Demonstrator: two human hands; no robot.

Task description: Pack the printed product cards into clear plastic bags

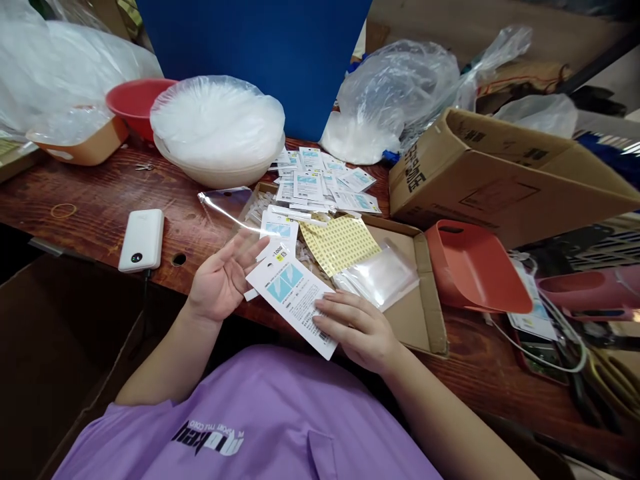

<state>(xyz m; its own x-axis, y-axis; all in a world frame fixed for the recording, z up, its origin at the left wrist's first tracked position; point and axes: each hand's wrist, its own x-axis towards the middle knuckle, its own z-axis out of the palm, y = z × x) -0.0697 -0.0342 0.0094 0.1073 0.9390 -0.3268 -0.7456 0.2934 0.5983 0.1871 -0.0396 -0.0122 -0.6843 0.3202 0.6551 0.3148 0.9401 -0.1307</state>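
Mid-sorting: right hand [357, 330] pinching printed card [295, 300] just before shallow box [425, 293]; left hand [223, 277] open, fingers apart beside card. Next probably needs steady bagging.

A small white tag [279, 253], lying just above the printed card [295, 300] held between both hands, reads "1000" beside a yellow mark. The card itself carries a light-blue graphic and several lines of fine print (too small to read). The cardboard box [500, 180] at the right bears large dark characters on its near end face, tilted and not legible. The purple shirt [250, 427] shows a dark logo, seen upside down; its letters cannot be made out with certainty.
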